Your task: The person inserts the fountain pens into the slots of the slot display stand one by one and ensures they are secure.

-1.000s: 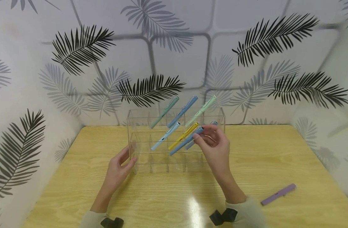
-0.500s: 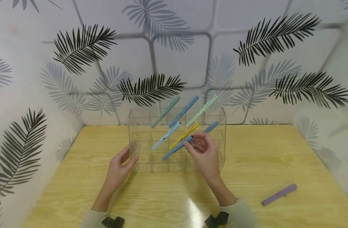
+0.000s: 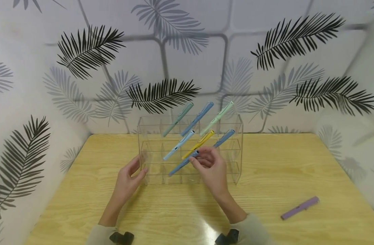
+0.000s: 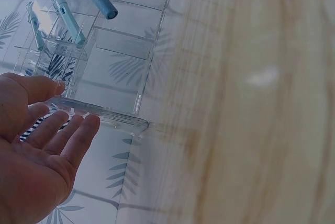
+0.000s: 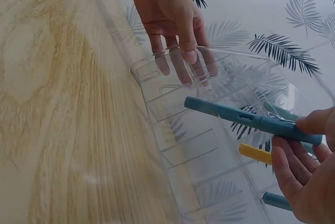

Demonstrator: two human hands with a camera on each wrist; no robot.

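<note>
My right hand (image 3: 212,170) pinches a blue pen (image 3: 182,164) near its capped end, thumb against the fingers. The pen slants in front of the lower tier of a clear, tiered pen holder (image 3: 190,179), its far end pointing down and left. My left hand (image 4: 42,145) holds the holder's left side panel, with the thumb on the inner side and fingers outside. In the middle tier lean a light blue pen (image 3: 179,145), a yellow pen (image 3: 205,139) and another blue pen (image 3: 226,136). The top tier bears a teal pen (image 3: 177,119), a blue pen (image 3: 197,119) and a mint pen (image 3: 217,118).
A purple pen (image 3: 299,208) lies alone on the wooden table (image 3: 162,211), at the right front. Behind the holder rises a leaf-patterned wall covering (image 3: 193,68), which also lines both sides.
My right hand has moved left and down with the blue pen, from before the middle tier to the lower tier. The left hand keeps its place on the holder.
</note>
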